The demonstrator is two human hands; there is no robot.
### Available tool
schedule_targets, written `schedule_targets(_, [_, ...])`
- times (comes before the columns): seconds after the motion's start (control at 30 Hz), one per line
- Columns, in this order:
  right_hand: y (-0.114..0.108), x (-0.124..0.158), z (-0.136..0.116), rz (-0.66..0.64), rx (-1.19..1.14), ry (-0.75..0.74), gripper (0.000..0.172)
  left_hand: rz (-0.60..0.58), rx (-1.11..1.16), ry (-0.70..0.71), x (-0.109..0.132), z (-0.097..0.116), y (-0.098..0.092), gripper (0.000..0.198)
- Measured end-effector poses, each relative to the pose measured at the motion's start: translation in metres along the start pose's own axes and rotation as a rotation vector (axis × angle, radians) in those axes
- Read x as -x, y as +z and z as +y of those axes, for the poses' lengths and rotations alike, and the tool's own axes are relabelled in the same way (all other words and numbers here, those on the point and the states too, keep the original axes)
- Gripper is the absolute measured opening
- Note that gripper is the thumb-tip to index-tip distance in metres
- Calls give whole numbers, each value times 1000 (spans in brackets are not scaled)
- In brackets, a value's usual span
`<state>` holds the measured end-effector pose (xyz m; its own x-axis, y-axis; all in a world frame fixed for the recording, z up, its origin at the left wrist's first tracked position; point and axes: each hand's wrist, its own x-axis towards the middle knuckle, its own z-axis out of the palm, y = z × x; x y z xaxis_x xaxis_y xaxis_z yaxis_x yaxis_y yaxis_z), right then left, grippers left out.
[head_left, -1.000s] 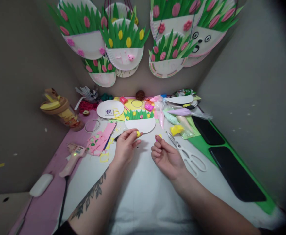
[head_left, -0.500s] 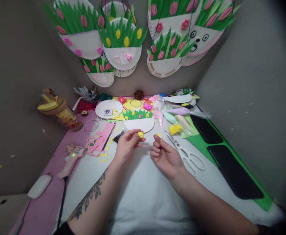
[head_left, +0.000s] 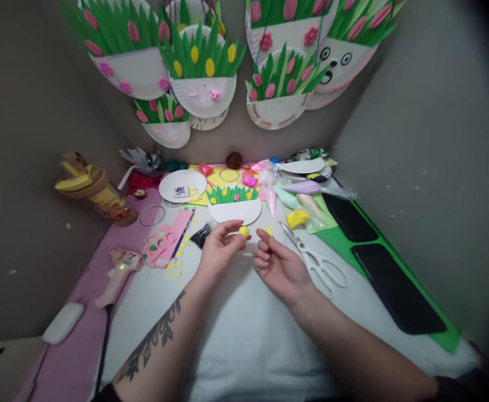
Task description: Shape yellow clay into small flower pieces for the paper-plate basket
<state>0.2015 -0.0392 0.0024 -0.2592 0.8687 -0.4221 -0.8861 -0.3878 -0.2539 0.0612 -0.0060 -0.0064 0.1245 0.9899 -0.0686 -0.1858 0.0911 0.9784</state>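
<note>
Between its thumb and fingers my left hand [head_left: 223, 248] pinches a small round yellow piece [head_left: 243, 230]. Close by on the right, my right hand [head_left: 280, 265] is turned palm up with its fingers curled; a tiny dark speck shows at the index fingertip, too small to name. The two hands do not touch. Just beyond them lies a white half plate [head_left: 234, 213] with green paper grass and small yellow and pink flowers. White-handled scissors [head_left: 319, 262] lie open beside my right hand.
A pink glue gun [head_left: 118, 276] with a lit green light and pink paper scraps [head_left: 164, 243] lie at left. Behind are a white plate [head_left: 169, 184], colored clay bags [head_left: 288, 198] and a tilted cup [head_left: 105, 195]. Two black slabs [head_left: 395, 285] are at right; decorated plates [head_left: 202, 95] hang above.
The yellow piece has shifted slightly right and turned in my left hand, whose thumb is lower. My right index finger has straightened a little. The whole view has shifted slightly.
</note>
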Motion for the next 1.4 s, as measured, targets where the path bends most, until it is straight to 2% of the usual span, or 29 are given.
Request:
schedule_targets(0.37, [1,0,2,12,52,-7,18,28,-120,103,1,-4,0,31])
schedule_targets(0.57, [-3,-1,4,-20,61,-11,23,43,-118,103,2,0,2,30])
schedule_targets(0.83, [-4,-2,5,-31,81,-14,19,45,-154,105,3,3,2,30])
schedule_targets(1.4, [-7,-3,7,-30,101,-26,24,61,-131,102,5,4,4,29])
